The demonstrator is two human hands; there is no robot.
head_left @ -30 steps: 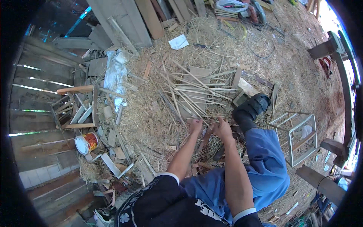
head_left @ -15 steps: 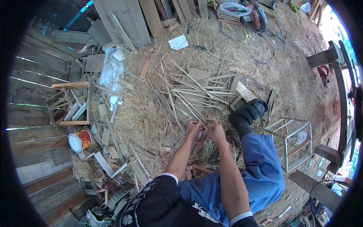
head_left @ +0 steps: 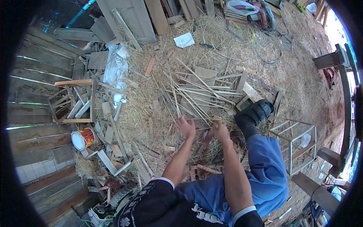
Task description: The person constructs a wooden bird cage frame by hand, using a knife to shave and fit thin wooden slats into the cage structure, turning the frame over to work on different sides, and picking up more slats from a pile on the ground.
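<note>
A loose heap of thin wooden strips (head_left: 211, 92) lies in front of me on the straw-covered ground, several ends pointing toward my hands. My left hand (head_left: 186, 127) is at the near left end of the heap, its fingers apart and nothing visible in them. To its right, my right hand (head_left: 221, 131) is closed, thumb and fingers pinched at the near end of a thin strip. The fingertips partly hide that end. A flat grey board (head_left: 203, 74) lies under the strips.
My booted foot (head_left: 255, 112) rests right of the heap, beside a small wooden frame (head_left: 293, 145). Leftward are a slatted wooden stool-like frame (head_left: 92, 100), a paint can (head_left: 83, 139) and a crumpled plastic sheet (head_left: 115, 70). White paper (head_left: 184, 40) and power tools (head_left: 264, 17) lie farther off.
My left hand has moved left, away from my right hand, and its fingers have spread. My right hand stays pinched at nearly the same spot. The whole view has shifted slightly.
</note>
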